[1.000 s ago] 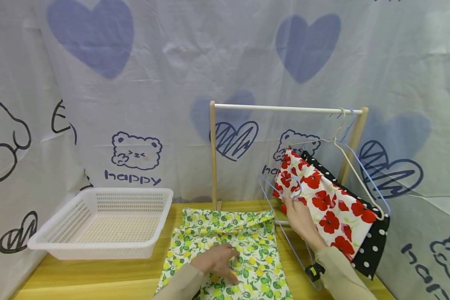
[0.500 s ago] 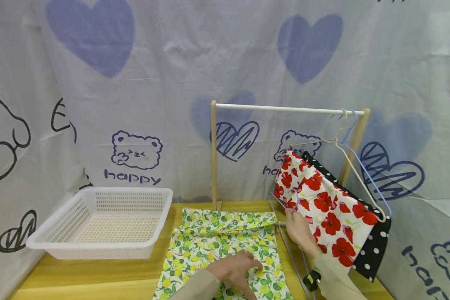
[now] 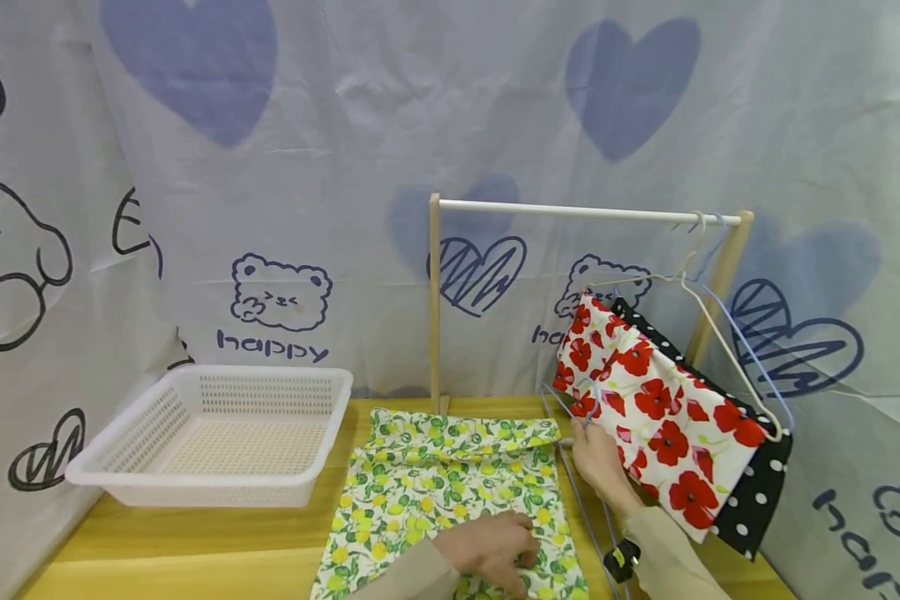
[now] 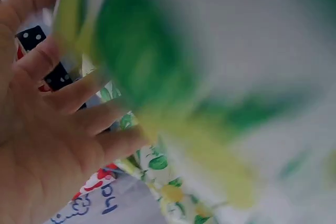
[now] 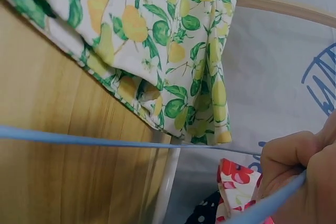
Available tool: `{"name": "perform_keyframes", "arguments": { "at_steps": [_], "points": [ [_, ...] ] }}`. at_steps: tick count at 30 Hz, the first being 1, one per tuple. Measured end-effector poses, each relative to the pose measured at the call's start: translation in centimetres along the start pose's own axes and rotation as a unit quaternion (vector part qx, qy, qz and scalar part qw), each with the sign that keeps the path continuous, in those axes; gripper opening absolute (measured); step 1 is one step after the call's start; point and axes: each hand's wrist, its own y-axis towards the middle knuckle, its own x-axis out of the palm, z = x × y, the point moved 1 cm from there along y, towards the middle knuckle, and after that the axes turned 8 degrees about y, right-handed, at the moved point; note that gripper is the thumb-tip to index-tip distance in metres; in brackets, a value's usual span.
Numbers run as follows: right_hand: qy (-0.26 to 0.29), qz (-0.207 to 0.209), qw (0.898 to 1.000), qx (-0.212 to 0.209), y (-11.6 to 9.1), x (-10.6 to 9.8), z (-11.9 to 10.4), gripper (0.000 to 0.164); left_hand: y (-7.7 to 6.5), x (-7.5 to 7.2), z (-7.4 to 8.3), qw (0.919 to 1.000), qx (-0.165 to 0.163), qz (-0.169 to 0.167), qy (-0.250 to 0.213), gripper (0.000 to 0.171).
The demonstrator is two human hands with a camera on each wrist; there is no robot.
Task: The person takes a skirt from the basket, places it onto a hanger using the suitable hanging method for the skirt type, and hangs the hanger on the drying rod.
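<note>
A lemon-print cloth [image 3: 420, 492] lies spread on the wooden table, with a fold across its far part. My left hand [image 3: 487, 550] is over its near right part. In the left wrist view its fingers [image 4: 79, 93] are extended and spread against the cloth, which blurs close to the camera. My right hand [image 3: 600, 458] grips a thin blue hanger [image 3: 581, 492] near its hook, to the right of the cloth. In the right wrist view, the curled fingers [image 5: 289, 156] wrap the blue hanger wire [image 5: 79, 138], which crosses in front of the lemon cloth.
A clothes rack [image 3: 585, 211] stands at the back right. From its right end hang a red poppy-print cloth [image 3: 652, 400] and a black polka-dot cloth [image 3: 757, 500], on a cream hanger [image 3: 727, 358] and another blue one. A white plastic basket [image 3: 217, 496] sits at left.
My left hand has moved right across the lemon cloth. My right hand has lowered the blue hanger slightly and stays beside the poppy cloth.
</note>
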Motion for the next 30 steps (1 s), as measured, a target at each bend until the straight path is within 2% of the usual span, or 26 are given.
{"name": "perform_keyframes", "arguments": {
  "at_steps": [3, 4, 6, 7, 9, 11, 13, 17, 20, 23, 27, 30],
  "points": [
    [0.005, 0.009, 1.0, 0.01, 0.2, -0.2, 0.0, 0.039, -1.0, -1.9, 1.3, 0.9993, -0.001, 0.035, -0.012, 0.016],
    [0.005, 0.013, 1.0, 0.012, 0.2, -0.3, 0.0, 0.038, -1.3, -2.2, 1.4, 0.9982, -0.006, 0.053, -0.028, 0.019],
    [0.002, 0.019, 1.0, 0.018, 0.1, -0.6, 0.0, 0.037, -1.7, -2.7, 1.3, 0.9915, -0.035, 0.081, -0.095, 0.019],
    [0.002, 0.021, 1.0, 0.022, 0.0, -0.7, 0.1, 0.037, -1.8, -2.9, 1.1, 0.984, -0.052, 0.097, -0.14, 0.02],
    [0.003, 0.023, 0.999, 0.028, -0.1, -0.9, 0.3, 0.037, -2.2, -3.2, 0.7, 0.9607, -0.088, 0.142, -0.222, 0.021],
    [0.014, 0.021, 0.999, 0.038, -0.2, -0.9, 0.5, 0.038, -2.4, -3.5, 0.2, 0.9347, -0.118, 0.191, -0.276, 0.025],
    [0.033, 0.02, 0.998, 0.048, -0.3, -0.9, 0.7, 0.04, -2.6, -3.9, -0.3, 0.9121, -0.133, 0.241, -0.304, 0.027],
    [0.071, 0.02, 0.995, 0.064, -0.2, -0.8, 0.8, 0.041, -3.2, -4.9, -0.8, 0.8777, -0.134, 0.333, -0.317, 0.022],
    [0.095, 0.023, 0.993, 0.072, -0.2, -0.8, 0.9, 0.042, -3.6, -5.7, -0.9, 0.8589, -0.126, 0.389, -0.309, 0.017],
    [0.104, 0.03, 0.991, 0.075, -0.2, -0.9, 1.1, 0.041, -4.1, -6.2, -1.0, 0.8439, -0.126, 0.429, -0.296, 0.013],
    [0.119, 0.019, 0.989, 0.081, -0.3, -0.7, 1.0, 0.041, -4.5, -6.4, -1.2, 0.8256, -0.13, 0.471, -0.282, 0.011],
    [0.135, 0.002, 0.987, 0.088, -0.6, -0.5, 0.6, 0.042, -4.7, -6.7, -1.4, 0.8057, -0.125, 0.507, -0.279, 0.012]
  ]
}}
